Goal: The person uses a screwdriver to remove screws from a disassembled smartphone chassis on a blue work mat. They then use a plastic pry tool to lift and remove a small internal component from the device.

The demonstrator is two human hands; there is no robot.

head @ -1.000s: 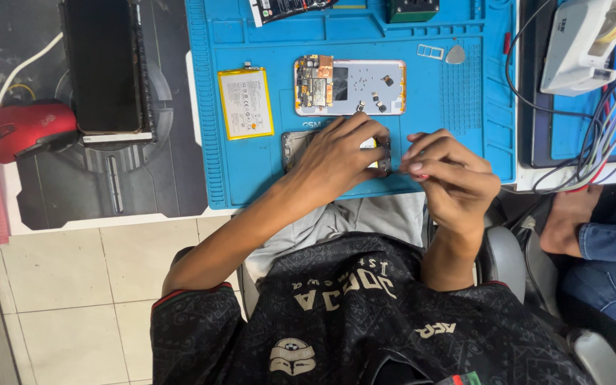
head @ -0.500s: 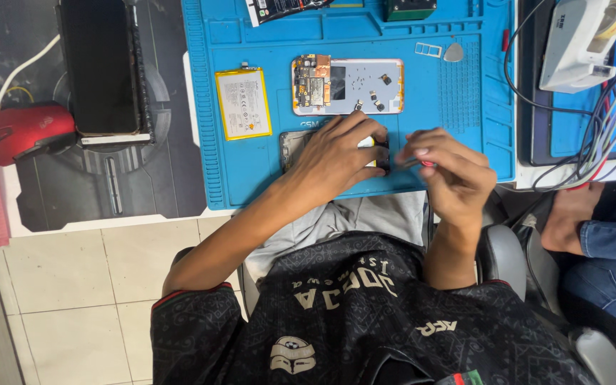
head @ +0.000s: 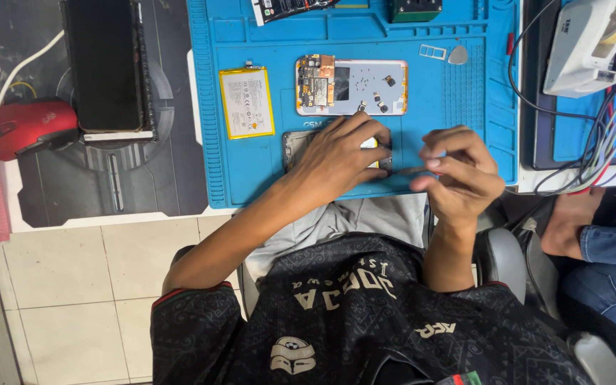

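1. Nearest the camera: black patterned shirt, grey chair under the person, tiled floor to the side.
2. Another person's leg in jeans and a bare foot sit at the edge, beside the chair.
3. Left hand lies palm down on a phone part on the blue mat, fingers spread and pressing on it; most of the part is hidden under the hand.
4. Right hand is clenched around a thin tool, tip pointing at the part's end by the left fingertips. Cannot tell whether the tip touches.
5. The part is at the mat's near edge, right in front of the person.
6. Just beyond: opened phone, board and small loose bits showing, lying flat on the mat.
7. Yellow-edged battery beside the phone, apart from it.
8. SIM tray and grey pick further up the mat, close together.
9. Off the mat: black mat on the tabletop, with a dark tablet and a red mouse near it.
10. Far corner: white device with a bundle of cables running down.
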